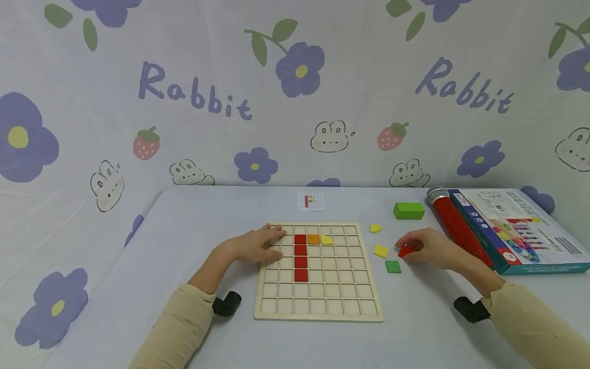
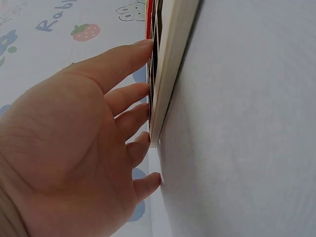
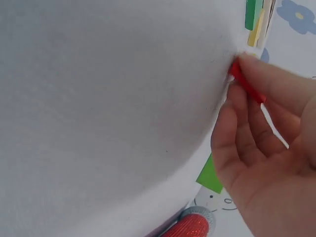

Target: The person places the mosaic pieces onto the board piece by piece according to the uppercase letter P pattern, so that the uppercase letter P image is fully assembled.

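My left hand (image 1: 258,245) rests on the upper left edge of a wooden grid board (image 1: 318,316), fingers fairly straight; the left wrist view has its fingertips along the board's rim (image 2: 173,64). On the grid, several red square tiles (image 1: 301,262) run down one column, with an orange tile (image 1: 313,239) and a yellow piece (image 1: 326,239) to the right of the top one. Right of the board, my right hand (image 1: 428,248) pinches a red tile (image 3: 248,84) between thumb and fingers. Loose near it lie a green tile (image 1: 393,266), a yellow tile (image 1: 381,250) and a yellow rounded piece (image 1: 375,228).
Behind the board lies a small pattern card (image 1: 311,202) with a coloured grid. A green block (image 1: 408,210) sits at the back right. Beside it, a red microphone (image 1: 456,225) lies against a flat printed box (image 1: 539,230). A patterned cloth hangs behind the table.
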